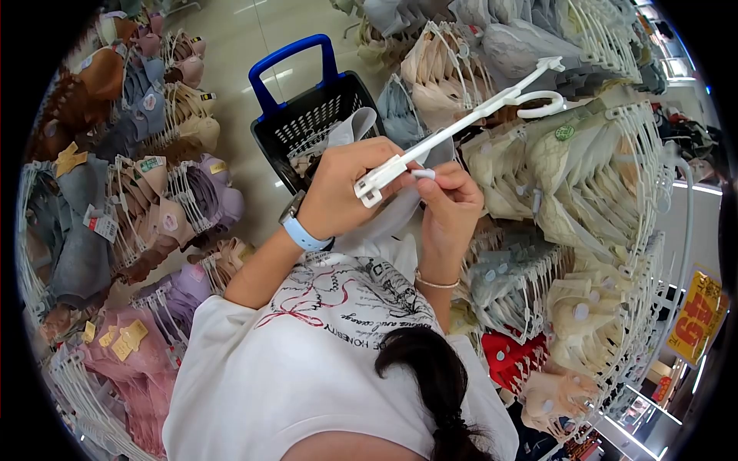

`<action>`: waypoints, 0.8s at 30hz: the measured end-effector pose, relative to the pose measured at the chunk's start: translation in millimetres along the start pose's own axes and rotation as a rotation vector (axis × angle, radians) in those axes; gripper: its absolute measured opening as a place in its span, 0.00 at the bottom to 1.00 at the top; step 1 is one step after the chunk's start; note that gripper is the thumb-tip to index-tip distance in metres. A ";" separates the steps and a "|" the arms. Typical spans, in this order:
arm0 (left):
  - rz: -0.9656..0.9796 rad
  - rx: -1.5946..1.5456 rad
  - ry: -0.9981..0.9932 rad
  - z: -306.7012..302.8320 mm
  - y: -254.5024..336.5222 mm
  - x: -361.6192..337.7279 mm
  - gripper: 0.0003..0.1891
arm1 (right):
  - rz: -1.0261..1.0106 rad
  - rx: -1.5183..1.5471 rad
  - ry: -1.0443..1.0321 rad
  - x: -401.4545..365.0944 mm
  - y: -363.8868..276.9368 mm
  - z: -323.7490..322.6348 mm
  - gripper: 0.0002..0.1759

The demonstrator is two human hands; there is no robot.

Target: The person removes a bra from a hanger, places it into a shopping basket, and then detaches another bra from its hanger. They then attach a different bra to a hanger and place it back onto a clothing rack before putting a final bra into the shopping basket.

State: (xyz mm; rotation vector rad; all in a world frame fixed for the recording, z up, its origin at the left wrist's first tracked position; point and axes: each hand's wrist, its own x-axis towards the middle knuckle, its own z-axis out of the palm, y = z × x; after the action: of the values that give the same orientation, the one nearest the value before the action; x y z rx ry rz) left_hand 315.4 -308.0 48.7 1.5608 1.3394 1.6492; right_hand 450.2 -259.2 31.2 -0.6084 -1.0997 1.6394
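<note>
Writing first: the white T-shirt point(307, 361) carries a line of dark printed letters beneath a red bow drawing, upside down to us and too small to read with confidence. At the far right a yellow sign point(696, 315) shows large red numerals that we cannot make out for sure. Small yellow and red tags hang among the garments on the left racks point(131, 207), and a round green sticker point(565, 132) sits on one garment at the right.

We count one white hanger point(469, 119), one black basket point(307, 123) with a blue handle, one pale blue watch point(301, 230) and one thin bracelet point(437, 283).

Our left hand point(338, 188) has its grip closed around the hanger's near clip end, and the bar slants up and away to the right from there. Our right hand point(450, 207), just beside it, pinches a small white part of that same end between thumb and fingers. A grey garment point(384, 219) hangs beneath both hands, in front of the basket.
</note>
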 end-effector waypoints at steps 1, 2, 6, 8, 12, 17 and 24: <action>0.000 0.001 0.000 0.9 -1.5 -1.3 0.06 | -0.057 -0.018 0.000 0.4 4.4 -1.3 0.09; -0.056 -0.026 0.028 2.2 -2.2 -3.0 0.05 | -0.114 -0.037 0.000 1.4 7.9 -1.8 0.10; -0.189 -0.186 0.122 6.3 0.1 -2.9 0.06 | -0.318 -0.216 0.011 15.3 18.8 6.1 0.13; -0.243 -0.341 0.185 5.5 4.9 0.4 0.16 | -0.177 -0.358 -0.062 5.7 14.8 5.4 0.11; -0.277 -0.339 0.159 0.2 -1.0 3.5 0.15 | -0.084 -0.668 -0.138 3.9 13.9 3.8 0.12; -0.364 -0.243 0.184 -47.0 -12.3 5.9 0.09 | 0.048 -0.208 -0.070 18.9 18.3 -20.1 0.12; -0.444 -0.441 -0.283 -107.5 -31.3 -24.1 0.33 | -0.051 0.218 -0.233 35.3 16.2 -20.6 0.16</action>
State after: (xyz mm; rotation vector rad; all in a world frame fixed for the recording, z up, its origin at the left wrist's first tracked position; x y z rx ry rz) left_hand 211.4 -349.9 25.5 1.0914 0.9957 1.2793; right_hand 447.1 -219.9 11.9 -0.2501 -1.0735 1.7881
